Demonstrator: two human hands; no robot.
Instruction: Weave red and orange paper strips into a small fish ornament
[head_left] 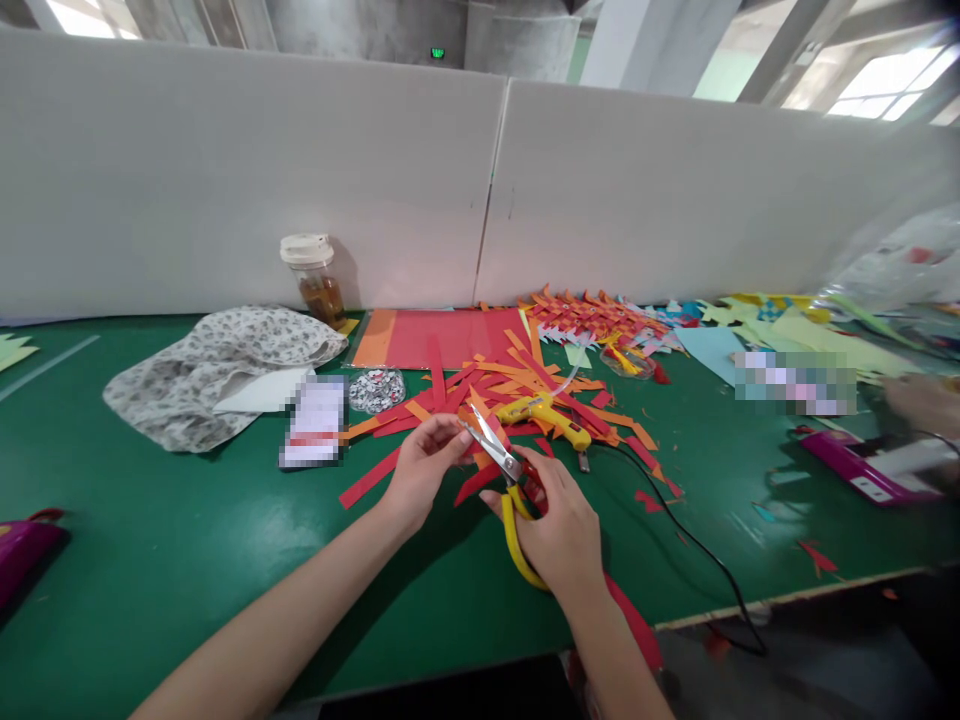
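My right hand (559,510) is wrapped round the yellow handles of a pair of scissors (511,468), whose blades stand apart and point up and left. Close to the blade tips, my left hand (427,465) pinches with thumb and fingers, seemingly on a small piece of orange paper; its exact shape is hard to make out. Beneath and beyond both hands lies a loose pile of red and orange paper strips (487,380). A yellow hot glue gun (547,415) rests on that pile, just past the scissors, its black cord running right.
Left of the pile are a phone (315,425), a bag of googly eyes (376,390), a patterned cloth (225,370) and a lidded drink cup (313,278). Folded paper pieces (592,310) line the white partition (300,180). Another person's hand (922,400) is at right, near a purple device (862,470).
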